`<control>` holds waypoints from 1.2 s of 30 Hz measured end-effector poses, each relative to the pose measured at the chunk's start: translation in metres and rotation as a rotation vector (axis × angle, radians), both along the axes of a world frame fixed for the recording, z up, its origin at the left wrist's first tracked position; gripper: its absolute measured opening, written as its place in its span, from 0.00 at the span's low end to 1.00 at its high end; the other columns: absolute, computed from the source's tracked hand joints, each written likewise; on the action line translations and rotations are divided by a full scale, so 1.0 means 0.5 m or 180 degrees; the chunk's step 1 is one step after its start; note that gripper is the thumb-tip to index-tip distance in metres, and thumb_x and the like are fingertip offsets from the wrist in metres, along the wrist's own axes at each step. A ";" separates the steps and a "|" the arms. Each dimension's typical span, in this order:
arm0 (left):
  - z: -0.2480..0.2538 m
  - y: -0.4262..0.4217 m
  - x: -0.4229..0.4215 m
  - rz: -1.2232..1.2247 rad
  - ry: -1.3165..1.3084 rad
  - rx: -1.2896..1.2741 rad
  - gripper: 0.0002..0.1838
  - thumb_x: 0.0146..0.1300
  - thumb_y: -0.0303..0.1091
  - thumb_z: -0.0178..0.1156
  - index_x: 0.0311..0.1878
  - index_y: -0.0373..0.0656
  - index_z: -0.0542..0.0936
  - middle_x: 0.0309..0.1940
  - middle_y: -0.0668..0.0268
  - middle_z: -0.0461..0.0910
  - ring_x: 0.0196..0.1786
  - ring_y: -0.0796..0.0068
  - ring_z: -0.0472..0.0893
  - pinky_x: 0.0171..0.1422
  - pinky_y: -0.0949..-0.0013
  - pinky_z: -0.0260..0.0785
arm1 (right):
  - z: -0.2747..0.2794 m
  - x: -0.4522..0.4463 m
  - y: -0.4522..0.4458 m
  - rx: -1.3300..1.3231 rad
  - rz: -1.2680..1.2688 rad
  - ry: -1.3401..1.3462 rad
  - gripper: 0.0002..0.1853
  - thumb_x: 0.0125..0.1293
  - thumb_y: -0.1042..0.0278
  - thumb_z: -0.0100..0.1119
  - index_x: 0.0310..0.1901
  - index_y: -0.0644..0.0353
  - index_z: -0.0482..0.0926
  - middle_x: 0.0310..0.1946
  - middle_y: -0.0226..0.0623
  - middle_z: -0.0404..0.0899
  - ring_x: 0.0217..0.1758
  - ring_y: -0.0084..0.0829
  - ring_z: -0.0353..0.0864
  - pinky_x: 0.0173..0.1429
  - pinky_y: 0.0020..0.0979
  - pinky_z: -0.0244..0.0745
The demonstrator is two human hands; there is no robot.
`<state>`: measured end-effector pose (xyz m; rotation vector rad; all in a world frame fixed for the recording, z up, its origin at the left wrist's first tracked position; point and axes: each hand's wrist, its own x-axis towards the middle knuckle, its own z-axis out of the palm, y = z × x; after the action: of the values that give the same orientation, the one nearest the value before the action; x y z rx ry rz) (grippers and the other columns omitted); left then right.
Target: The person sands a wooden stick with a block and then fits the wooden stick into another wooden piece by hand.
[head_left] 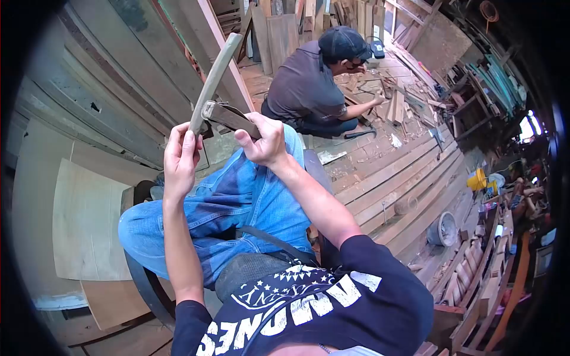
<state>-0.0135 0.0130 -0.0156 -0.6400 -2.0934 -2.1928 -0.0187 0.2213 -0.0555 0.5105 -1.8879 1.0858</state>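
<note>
From my remote station, I read the following through the head camera. The left hand (180, 155), left of centre in the frame, grips the lower end of a curved wooden stick (215, 80) between thumb and fingers. The stick rises at a tilt toward the upper centre, its free end leaning right. The right hand (265, 139), near the centre, is closed around one end of a flat brown piece (228, 115). The other end of this piece overlaps the stick just above the left hand; I cannot confirm contact from this angle. Both hands are above the blue jeans (276, 178) of the seated wearer. A printed dark shirt (386, 296) fills the lower centre.

At upper centre, a second person (306, 83) in a dark cap (343, 43) crouches with one arm extended over wood scraps. Long planks (380, 184) lie right of centre. A yellow bucket (475, 180) and a whitish bucket (434, 232) stand out at the right. Tall boards (89, 89) line the upper left.
</note>
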 end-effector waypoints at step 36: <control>-0.009 0.011 0.015 -0.0649 -0.0041 -0.0379 0.18 0.78 0.35 0.51 0.66 0.39 0.74 0.33 0.74 0.74 0.26 0.92 0.65 0.27 0.83 0.56 | 0.040 0.020 0.012 -0.0223 -0.0056 0.0204 0.24 0.67 0.48 0.65 0.37 0.68 0.81 0.25 0.46 0.81 0.26 0.40 0.85 0.31 0.32 0.77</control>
<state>-0.0058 0.0183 -0.0198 -0.8881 -2.2719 -2.1869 -0.0085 0.2273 -0.0356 0.4825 -1.7890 1.1074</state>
